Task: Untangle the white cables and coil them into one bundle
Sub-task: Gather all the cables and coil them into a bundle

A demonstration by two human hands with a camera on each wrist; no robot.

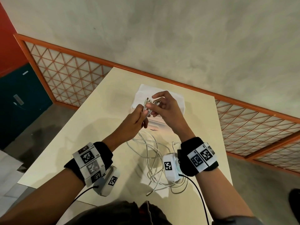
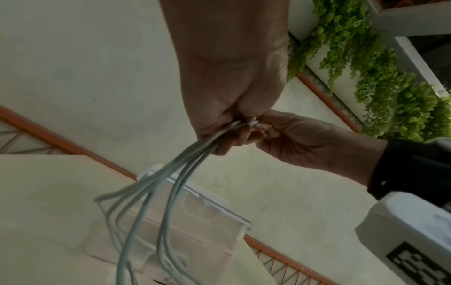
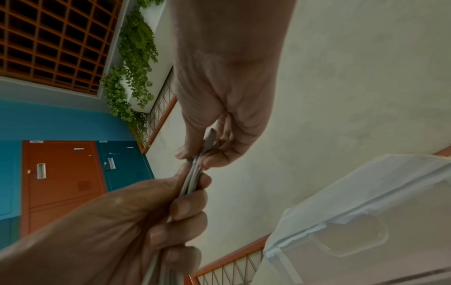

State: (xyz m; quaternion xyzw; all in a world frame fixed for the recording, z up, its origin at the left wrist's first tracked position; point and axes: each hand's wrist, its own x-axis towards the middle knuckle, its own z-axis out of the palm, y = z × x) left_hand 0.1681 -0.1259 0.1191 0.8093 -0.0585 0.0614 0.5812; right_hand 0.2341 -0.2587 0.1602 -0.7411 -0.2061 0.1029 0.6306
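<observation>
Several white cables (image 1: pixel 153 157) lie in a loose tangle on the cream table (image 1: pixel 78 143) and rise as a gathered bunch to both raised hands. My left hand (image 1: pixel 141 115) grips the bunch in a fist, seen in the left wrist view with the cables (image 2: pixel 171 185) hanging below the left hand (image 2: pixel 227 123). Just above it, my right hand (image 1: pixel 153 103) pinches the cables' connector ends between thumb and fingers. The right wrist view shows the right hand (image 3: pixel 195 156) on the plug ends (image 3: pixel 210 139), directly above the left hand (image 3: pixel 171 208).
A white translucent plastic box (image 1: pixel 177 101) stands on the table behind the hands, near the far edge. A loose cable end (image 1: pixel 148 194) lies near the table's front edge. An orange lattice railing (image 1: pixel 68 73) runs behind the table.
</observation>
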